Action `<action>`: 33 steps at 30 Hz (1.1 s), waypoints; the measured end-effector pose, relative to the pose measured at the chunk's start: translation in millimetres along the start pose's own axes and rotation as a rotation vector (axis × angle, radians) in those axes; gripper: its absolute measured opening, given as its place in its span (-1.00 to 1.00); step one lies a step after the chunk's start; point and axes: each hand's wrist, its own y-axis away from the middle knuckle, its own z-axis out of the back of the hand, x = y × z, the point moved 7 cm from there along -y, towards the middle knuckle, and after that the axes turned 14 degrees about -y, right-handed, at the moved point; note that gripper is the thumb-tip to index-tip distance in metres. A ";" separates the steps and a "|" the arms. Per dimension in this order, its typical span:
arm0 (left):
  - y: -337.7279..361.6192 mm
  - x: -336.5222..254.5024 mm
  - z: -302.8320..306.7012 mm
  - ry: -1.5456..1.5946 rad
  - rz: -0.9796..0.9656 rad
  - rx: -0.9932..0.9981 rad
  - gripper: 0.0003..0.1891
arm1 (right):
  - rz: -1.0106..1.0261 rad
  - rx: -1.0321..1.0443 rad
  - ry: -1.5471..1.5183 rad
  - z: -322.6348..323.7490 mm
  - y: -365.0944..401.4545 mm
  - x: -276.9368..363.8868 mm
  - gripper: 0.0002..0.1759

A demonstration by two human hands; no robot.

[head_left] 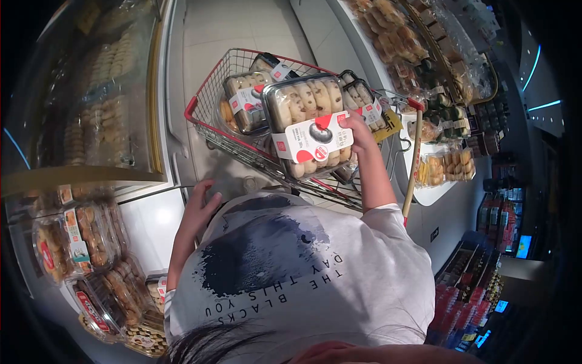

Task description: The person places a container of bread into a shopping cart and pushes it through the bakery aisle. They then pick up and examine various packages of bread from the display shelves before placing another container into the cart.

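Over the cart [191, 108] — right hand [362, 133] grips pastry box [309, 124].

On the white T-shirt [376, 255], nearer the body than the left fingers [204, 187], dark capitals read THE, DAY, BLACKS, THIS and YOU. The pastry box's [308, 100] paper sleeve [297, 142], against the right fingers [353, 123], bears print too small to read.

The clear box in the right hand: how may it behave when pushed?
The clear box seems fairly stiff, as its walls hold their shape. Its glossy plastic might feel slippery to the right hand. The closely packed pastries probably shift little.
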 end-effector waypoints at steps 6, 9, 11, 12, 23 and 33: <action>8.7 44.7 -8.0 0.119 0.289 -0.016 -0.60 | -0.112 -0.154 0.182 126.3 52.7 63.7 -0.25; 13.3 50.4 -4.5 0.051 0.334 -0.034 -0.58 | -0.286 -0.086 0.197 167.6 49.5 56.3 -0.29; 13.8 55.1 -1.9 0.018 0.334 -0.048 -0.57 | -0.384 -0.061 0.207 176.9 42.0 49.8 -0.34; 13.3 59.7 -1.6 0.012 0.337 -0.050 -0.56 | -0.412 -0.074 0.229 177.3 34.9 45.4 -0.35; 32.3 95.5 1.0 -0.009 0.347 -0.147 -0.59 | -0.281 -0.257 0.611 170.0 3.4 64.3 -0.45; 36.9 113.7 -5.4 -0.048 0.321 -0.078 -0.62 | 0.067 -1.292 1.366 278.0 140.7 146.8 -0.40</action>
